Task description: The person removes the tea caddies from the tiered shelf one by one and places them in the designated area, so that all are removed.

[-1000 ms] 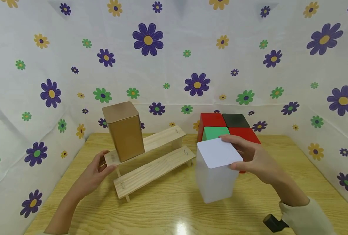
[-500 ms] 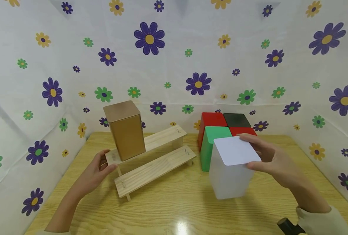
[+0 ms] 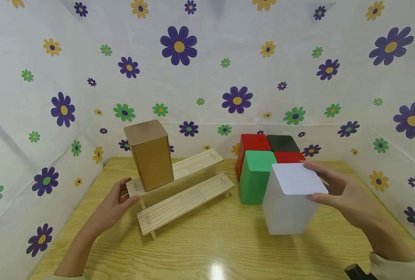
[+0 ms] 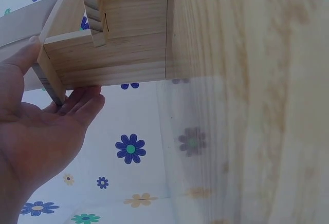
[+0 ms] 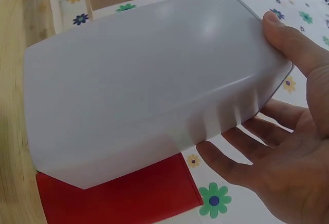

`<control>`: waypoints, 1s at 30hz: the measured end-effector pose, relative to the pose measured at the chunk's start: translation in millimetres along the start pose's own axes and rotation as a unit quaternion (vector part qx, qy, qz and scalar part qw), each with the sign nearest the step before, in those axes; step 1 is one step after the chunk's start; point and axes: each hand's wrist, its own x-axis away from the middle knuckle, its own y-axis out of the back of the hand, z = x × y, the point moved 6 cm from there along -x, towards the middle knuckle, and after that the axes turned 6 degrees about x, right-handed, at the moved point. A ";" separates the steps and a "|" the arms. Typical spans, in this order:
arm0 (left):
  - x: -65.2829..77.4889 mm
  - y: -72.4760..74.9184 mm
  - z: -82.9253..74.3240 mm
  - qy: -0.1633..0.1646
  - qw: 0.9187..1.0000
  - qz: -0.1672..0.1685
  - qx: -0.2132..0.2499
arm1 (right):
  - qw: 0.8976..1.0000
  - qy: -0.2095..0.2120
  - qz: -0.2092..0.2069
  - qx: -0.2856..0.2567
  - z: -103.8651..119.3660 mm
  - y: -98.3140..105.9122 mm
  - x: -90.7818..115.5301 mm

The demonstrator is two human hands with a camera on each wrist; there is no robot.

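Observation:
My right hand (image 3: 347, 196) grips a white tin box (image 3: 291, 214) near its top, thumb on the near side and fingers on the far side. The box hangs close over the table, in front of a green tin box (image 3: 254, 186). At the left, my left hand (image 3: 111, 210) holds the end of a two-step wooden rack (image 3: 186, 204); in the left wrist view, thumb and fingers (image 4: 87, 106) go round the end of its board. On the rack's upper step, at the left end, stands a gold tin box (image 3: 153, 163). The lower step carries nothing.
Behind the white box are two red tin boxes (image 3: 254, 143) and a black one (image 3: 282, 144), grouped with the green one. A white cloth (image 3: 207, 77) with printed flowers walls the wooden table (image 3: 207, 249) at the back and sides.
The right hand has carried the white box to the right, away from the rack, uncovering the green box. My left hand has kept its hold on the rack.

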 end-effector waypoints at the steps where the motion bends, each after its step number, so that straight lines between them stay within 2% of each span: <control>1: -0.2 0.1 0.0 0.000 1.000 0.000 -0.001 | 1.000 0.006 -0.002 -0.007 -0.3 1.3 1.0; 4: -0.5 0.1 -0.6 0.001 1.000 -0.001 -0.006 | 1.000 0.016 -0.004 -0.026 -1.8 5.2 4.1; 6: -0.5 0.1 -1.4 0.001 1.000 -0.002 -0.012 | 1.000 0.009 -0.008 -0.014 -3.9 8.5 6.5; 13: -0.2 0.4 -2.7 0.005 1.000 -0.004 -0.024 | 0.995 -0.032 -0.021 0.089 -13.9 18.9 17.9; 17: 0.1 0.1 -1.5 0.007 1.000 -0.001 -0.024 | 0.992 -0.042 -0.019 0.114 -20.7 22.7 21.2; 24: -0.4 0.7 0.6 0.006 1.000 0.002 -0.015 | 0.987 -0.074 -0.015 0.140 -36.7 25.8 27.1; 30: -0.3 1.2 0.3 0.007 1.000 0.001 -0.021 | 0.992 -0.071 -0.015 0.108 -44.4 24.0 30.7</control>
